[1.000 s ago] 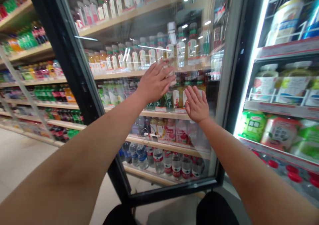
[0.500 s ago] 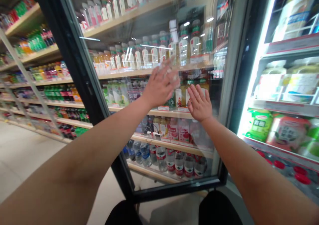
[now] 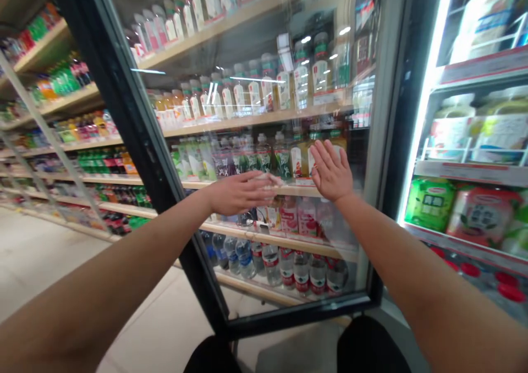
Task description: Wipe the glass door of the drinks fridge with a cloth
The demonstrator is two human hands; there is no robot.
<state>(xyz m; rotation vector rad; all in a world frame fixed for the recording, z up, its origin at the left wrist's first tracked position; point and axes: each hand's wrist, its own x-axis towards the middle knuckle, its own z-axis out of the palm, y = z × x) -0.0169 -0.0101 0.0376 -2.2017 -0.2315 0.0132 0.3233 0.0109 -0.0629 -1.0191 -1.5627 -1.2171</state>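
Note:
An open glass cooler door (image 3: pixel 136 136) with a black frame stands in front of me. My left hand (image 3: pixel 237 193) lies sideways against the glass at mid height, fingers together, pressing a small pale cloth (image 3: pixel 270 179) under its fingertips. My right hand (image 3: pixel 330 170) rests flat on the glass just to the right, fingers spread and pointing up, holding nothing. Through the glass I see store shelves with rows of bottles (image 3: pixel 256 92).
The lit cooler interior (image 3: pixel 466 169) at right holds green and white drink cartons on wire shelves and red-capped bottles (image 3: pixel 505 290) below. Long shelves of soft drinks (image 3: pixel 94 161) run along the left. A pale tiled floor (image 3: pixel 41 263) lies at lower left.
My left hand has swept down and left across the glass, from above the right hand to beside and below it. The right hand has stayed flat in place.

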